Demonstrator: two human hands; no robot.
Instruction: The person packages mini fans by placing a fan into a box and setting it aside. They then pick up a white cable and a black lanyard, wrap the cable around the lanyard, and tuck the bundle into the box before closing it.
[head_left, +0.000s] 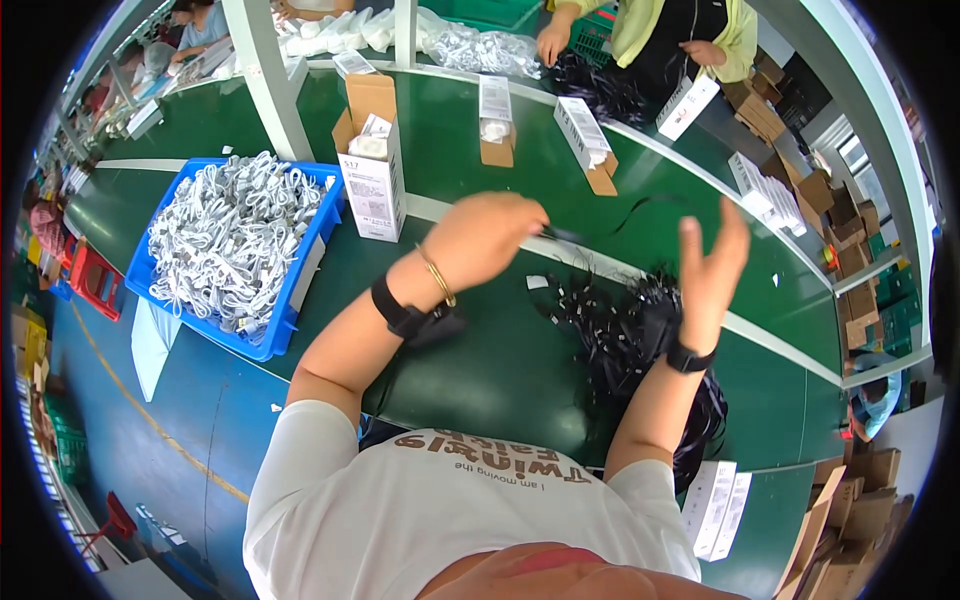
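Note:
My left hand (485, 238) is closed, its fingertips pinching one end of a thin black strap (628, 216). From there the strap curves through the air toward my right hand (715, 262), which is raised with its fingers apart. A tangled heap of black straps (625, 325) lies on the green table below and beside my right wrist. Left of my left hand, an upright white box (373, 200) stands with its brown flaps raised and a white item showing at the top.
A blue bin (172, 285) of bundled white cables stands at the left. Two opened white boxes (494, 105) (582, 128) lie on the conveyor strip ahead. A person in a yellow jacket (640, 35) works across the table. White boxes (712, 510) stand at my right; a metal post (268, 80) rises far left.

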